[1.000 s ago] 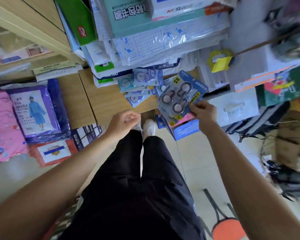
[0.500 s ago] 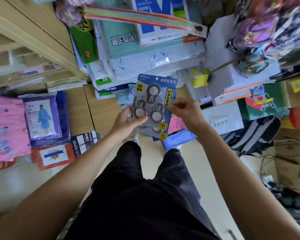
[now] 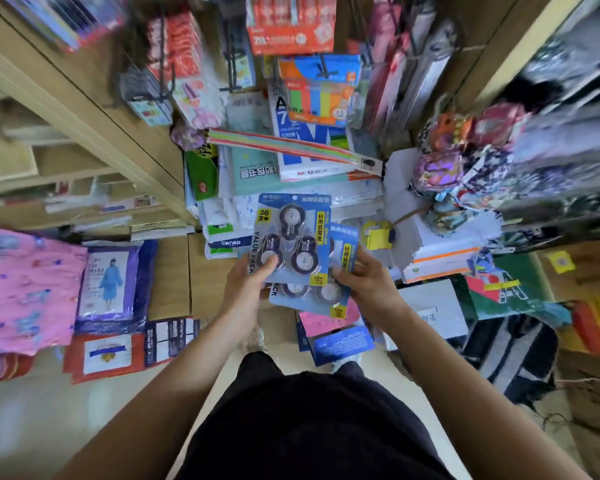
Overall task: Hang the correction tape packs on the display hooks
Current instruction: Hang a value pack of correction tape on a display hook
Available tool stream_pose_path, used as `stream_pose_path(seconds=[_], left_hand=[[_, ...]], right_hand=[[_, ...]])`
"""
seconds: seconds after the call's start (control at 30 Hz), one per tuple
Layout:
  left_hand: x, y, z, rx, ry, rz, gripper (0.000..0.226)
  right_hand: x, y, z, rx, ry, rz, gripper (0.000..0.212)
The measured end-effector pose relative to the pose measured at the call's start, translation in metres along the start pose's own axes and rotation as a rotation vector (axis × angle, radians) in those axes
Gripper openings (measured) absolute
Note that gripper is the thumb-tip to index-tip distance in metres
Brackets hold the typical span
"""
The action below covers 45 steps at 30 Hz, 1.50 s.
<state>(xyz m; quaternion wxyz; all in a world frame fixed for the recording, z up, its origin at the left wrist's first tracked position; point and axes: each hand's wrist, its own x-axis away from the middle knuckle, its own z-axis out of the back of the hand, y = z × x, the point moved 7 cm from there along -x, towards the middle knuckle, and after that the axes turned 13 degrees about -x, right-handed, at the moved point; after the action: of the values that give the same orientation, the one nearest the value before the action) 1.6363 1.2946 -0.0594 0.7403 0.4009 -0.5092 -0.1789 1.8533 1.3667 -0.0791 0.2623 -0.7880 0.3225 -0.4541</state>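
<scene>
Far out at nine o'clock lies a pink patterned pack point(image 3: 25, 289), and just beside it, toward the centre, a purple raincoat pack point(image 3: 109, 282) on the wooden shelf point(image 3: 168, 275). Near the middle, our left hand point(image 3: 245, 289) grips the front correction tape pack point(image 3: 297, 233) by its lower left corner, with the thumb pressed on the blister face and the fingers hidden behind the card. The pack stands upright in the air, its top toward twelve o'clock. A second correction tape pack point(image 3: 326, 299) sits behind it, shifted toward four o'clock and partly covered. Our right hand point(image 3: 368, 285) pinches this pack at its right edge, fingers curled round the card. Both packs are well below the display hooks point(image 3: 323, 68) at twelve o'clock, where other goods hang, blurred. At two o'clock from the right hand sits a yellow holder point(image 3: 378, 235), and farther toward three o'clock a green printed bag point(image 3: 503, 289).
</scene>
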Motion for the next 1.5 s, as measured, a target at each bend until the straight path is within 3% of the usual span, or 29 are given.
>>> stream_pose_path(seconds=[0.1, 0.2, 0.33, 0.5, 0.73, 0.87, 1.1, 1.2, 1.3, 1.5], left_hand=[[0.000, 0.033, 0.027, -0.049, 0.038, -0.134, 0.032], [0.003, 0.080, 0.071, -0.092, 0.134, -0.289, 0.052], [0.017, 0.166, 0.144, -0.152, 0.253, -0.551, 0.027], [0.045, 0.273, 0.227, -0.176, 0.430, -0.872, 0.025], [0.097, 0.389, 0.303, -0.083, 0.665, -1.264, 0.026], [0.122, 0.449, 0.324, -0.087, 0.763, -1.419, 0.029], [0.157, 0.542, 0.352, -0.007, 0.935, -1.618, 0.044], [0.162, 0.575, 0.359, 0.004, 1.063, -1.660, 0.026], [0.164, 0.606, 0.359, -0.061, 1.264, -1.681, 0.032], [0.163, 0.638, 0.342, -0.311, 1.578, -1.883, 0.021]], right_hand=[[0.001, -0.029, -0.018, 0.052, 0.053, 0.095, 0.035], [0.001, -0.074, -0.054, 0.260, 0.084, 0.283, 0.021], [0.005, -0.139, -0.124, 0.535, 0.031, 0.539, 0.021], [0.014, -0.213, -0.210, 0.678, -0.030, 0.816, 0.019], [0.053, -0.306, -0.322, 0.665, -0.083, 1.148, 0.025], [0.079, -0.357, -0.372, 0.629, -0.081, 1.311, 0.040], [0.127, -0.440, -0.437, 0.571, -0.104, 1.582, 0.048], [0.138, -0.469, -0.456, 0.541, -0.119, 1.639, 0.047], [0.143, -0.494, -0.478, 0.551, -0.126, 1.671, 0.045], [0.134, -0.533, -0.512, 0.557, -0.159, 1.690, 0.038]])
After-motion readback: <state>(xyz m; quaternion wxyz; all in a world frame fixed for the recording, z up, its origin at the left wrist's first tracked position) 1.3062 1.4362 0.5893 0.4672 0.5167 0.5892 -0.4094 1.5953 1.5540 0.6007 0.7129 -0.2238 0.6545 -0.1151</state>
